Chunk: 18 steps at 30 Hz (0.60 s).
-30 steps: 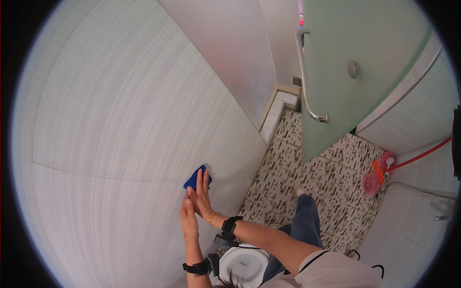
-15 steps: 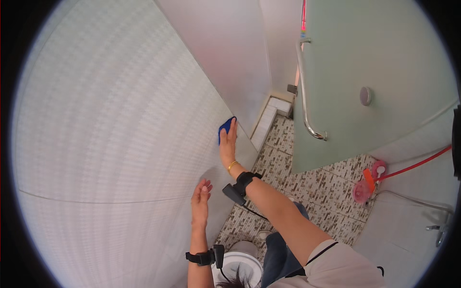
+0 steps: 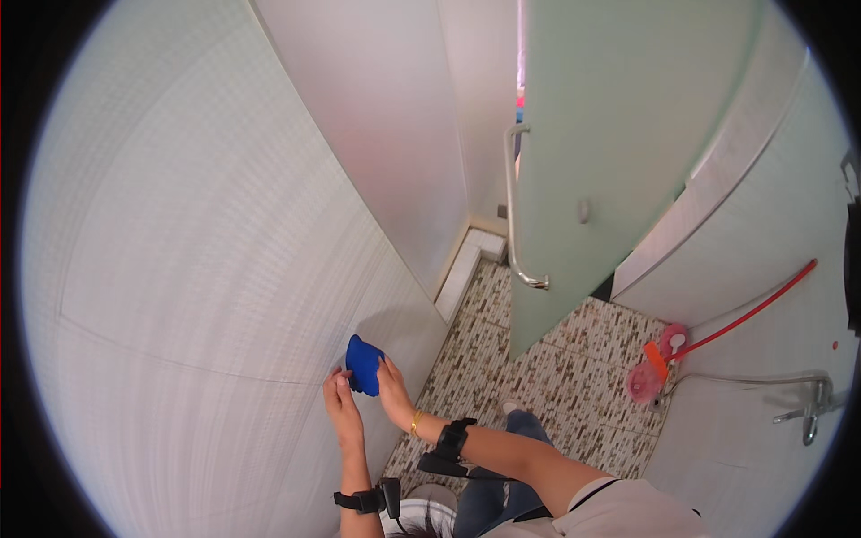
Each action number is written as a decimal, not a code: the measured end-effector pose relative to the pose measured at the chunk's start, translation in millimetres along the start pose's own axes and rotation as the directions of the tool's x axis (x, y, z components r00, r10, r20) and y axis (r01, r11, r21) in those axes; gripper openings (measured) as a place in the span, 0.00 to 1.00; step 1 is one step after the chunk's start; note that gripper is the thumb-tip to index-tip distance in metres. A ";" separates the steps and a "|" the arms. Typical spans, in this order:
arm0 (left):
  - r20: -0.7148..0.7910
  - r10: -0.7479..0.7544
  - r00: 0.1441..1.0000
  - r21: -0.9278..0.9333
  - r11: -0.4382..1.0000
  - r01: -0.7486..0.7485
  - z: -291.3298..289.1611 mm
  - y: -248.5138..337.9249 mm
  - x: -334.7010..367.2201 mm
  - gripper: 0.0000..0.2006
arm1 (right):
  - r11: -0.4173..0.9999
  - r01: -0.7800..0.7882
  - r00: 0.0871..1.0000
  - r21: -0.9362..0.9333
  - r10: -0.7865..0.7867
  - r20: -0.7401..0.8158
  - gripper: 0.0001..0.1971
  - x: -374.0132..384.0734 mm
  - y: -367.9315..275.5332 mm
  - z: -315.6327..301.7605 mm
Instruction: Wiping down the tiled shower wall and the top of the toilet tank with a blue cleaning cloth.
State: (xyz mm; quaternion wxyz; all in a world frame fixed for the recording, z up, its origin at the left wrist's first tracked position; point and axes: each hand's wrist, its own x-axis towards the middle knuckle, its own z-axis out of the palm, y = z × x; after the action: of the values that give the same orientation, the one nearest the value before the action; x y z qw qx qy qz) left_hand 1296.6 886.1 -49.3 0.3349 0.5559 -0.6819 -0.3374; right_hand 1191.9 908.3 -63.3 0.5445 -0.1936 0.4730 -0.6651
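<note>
A blue cleaning cloth (image 3: 364, 366) hangs between my two hands, in front of the pale wall panel (image 3: 206, 269) on the left. My right hand (image 3: 395, 400), with a gold bracelet at the wrist, grips the cloth's right side. My left hand (image 3: 342, 411) has its bent fingers on the lower left edge of the cloth and appears to pinch it. Part of the cloth is hidden behind the fingers, and its shadow falls on the panel close by.
A frosted glass door (image 3: 619, 117) with a curved metal handle (image 3: 514, 206) stands ahead. Mosaic tile floor (image 3: 457, 359) lies below. To the right are pink containers (image 3: 644, 383), a red hose (image 3: 753, 309) and a wall tap (image 3: 812, 412). A low tiled curb (image 3: 461, 276) edges the corner.
My right hand has brought the cloth down and left, off the wall panel, to my left hand. The left hand now touches the cloth. The view has shifted too.
</note>
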 end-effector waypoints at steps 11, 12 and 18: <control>0.366 0.119 0.923 -0.796 0.554 0.245 97.5 151.3 -11.1 0.22 | 0.910 0.367 0.928 -0.193 -0.374 0.000 0.30 -66.2 -145.0 -66.2; 0.390 0.144 0.909 -0.815 0.514 0.268 102.5 164.2 -9.6 0.22 | 0.727 0.456 0.855 -0.513 -0.518 0.025 0.27 -74.7 -167.5 -74.7; 0.289 0.297 0.910 -0.858 0.502 0.109 154.3 254.4 -32.4 0.26 | -0.102 0.478 0.075 -0.872 -0.985 0.156 0.27 -103.5 -287.4 -111.9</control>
State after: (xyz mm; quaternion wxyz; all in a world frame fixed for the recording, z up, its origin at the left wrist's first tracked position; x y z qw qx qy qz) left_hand 1037.9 970.8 75.3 0.4371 0.1952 -0.5065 -0.7172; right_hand 984.2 1037.4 151.4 -0.3033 -0.4351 0.6094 -0.5893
